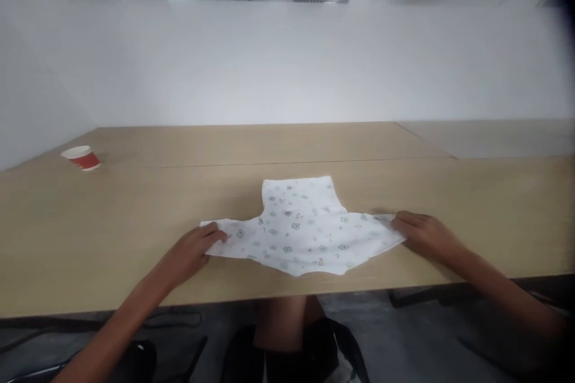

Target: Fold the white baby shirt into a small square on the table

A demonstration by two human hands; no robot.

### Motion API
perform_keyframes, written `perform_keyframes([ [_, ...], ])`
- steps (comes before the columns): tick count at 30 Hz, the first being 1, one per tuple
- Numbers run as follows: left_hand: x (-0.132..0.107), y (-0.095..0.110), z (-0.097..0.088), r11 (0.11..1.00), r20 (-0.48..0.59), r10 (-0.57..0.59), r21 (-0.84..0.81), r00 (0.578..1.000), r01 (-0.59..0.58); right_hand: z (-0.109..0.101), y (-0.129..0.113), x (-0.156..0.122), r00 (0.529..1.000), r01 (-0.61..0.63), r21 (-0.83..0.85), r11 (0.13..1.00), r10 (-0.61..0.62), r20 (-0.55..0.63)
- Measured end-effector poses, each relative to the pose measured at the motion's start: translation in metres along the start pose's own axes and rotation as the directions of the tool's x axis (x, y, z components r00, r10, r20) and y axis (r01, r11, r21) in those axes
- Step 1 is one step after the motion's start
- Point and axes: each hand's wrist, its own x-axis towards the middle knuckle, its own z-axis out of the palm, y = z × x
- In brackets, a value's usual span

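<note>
A small white long-sleeved baby shirt with a print of little animal figures lies spread on the table, its sleeves stretched out to both sides. The wide body end points away from me, and the collar end is near the front edge. My left hand is closed on the end of the left-side sleeve. At the opposite sleeve end, my right hand pinches the cloth between thumb and fingers. Some wrinkles run across the middle of the shirt.
A red and white paper cup stands on the far left of the wooden table. Behind the table rises a white wall. My legs are below the table's front edge, with a dark chair at lower left.
</note>
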Motion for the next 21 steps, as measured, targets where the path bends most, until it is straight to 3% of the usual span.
perform_keyframes([
  [4, -0.015, -0.025, -0.011, 0.996, 0.024, -0.070, -0.059, 0.997, 0.071, -0.002, 0.025, -0.020, 0.997, -0.069, -0.027, 0.997, 0.068, -0.022],
  [6, -0.020, -0.021, -0.019, 0.994, 0.039, -0.080, -0.068, 0.996, 0.083, -0.005, 0.032, -0.026, 0.994, -0.100, 0.000, 0.995, 0.100, -0.045],
  [8, -0.016, 0.000, -0.030, 0.985, 0.067, -0.087, -0.143, 0.994, 0.096, -0.012, 0.034, -0.023, 0.987, -0.128, 0.026, 0.991, 0.130, -0.090],
  [10, 0.002, 0.038, -0.042, 0.934, 0.100, -0.103, -0.333, 0.990, 0.131, -0.023, 0.031, -0.004, 0.974, -0.151, 0.042, 0.988, 0.156, -0.162],
  [12, 0.035, 0.081, -0.050, 0.747, 0.180, -0.124, -0.630, 0.976, 0.211, -0.038, 0.020, 0.030, 0.958, -0.139, 0.067, 0.988, 0.152, -0.242],
  [14, 0.077, 0.116, -0.049, 0.344, 0.375, -0.114, -0.854, 0.920, 0.391, -0.051, 0.000, 0.076, 0.942, -0.072, 0.106, 0.992, 0.102, -0.320],
  [16, 0.119, 0.138, -0.038, -0.111, 0.529, 0.082, -0.837, 0.844, 0.536, -0.062, -0.024, 0.121, 0.925, 0.044, 0.161, 0.986, 0.021, -0.378],
  [17, 0.136, 0.143, -0.030, -0.267, 0.557, 0.140, -0.775, 0.819, 0.573, -0.066, -0.036, 0.139, 0.909, 0.094, 0.199, 0.975, -0.003, -0.416],
  [19, 0.160, 0.145, -0.013, -0.423, 0.580, 0.165, -0.689, 0.798, 0.588, -0.069, -0.058, 0.161, 0.876, 0.104, 0.287, 0.952, 0.048, -0.479],
  [21, 0.167, 0.141, 0.002, -0.410, 0.600, 0.128, -0.693, 0.790, 0.593, -0.066, -0.074, 0.160, 0.846, 0.037, 0.382, 0.923, 0.175, -0.504],
])
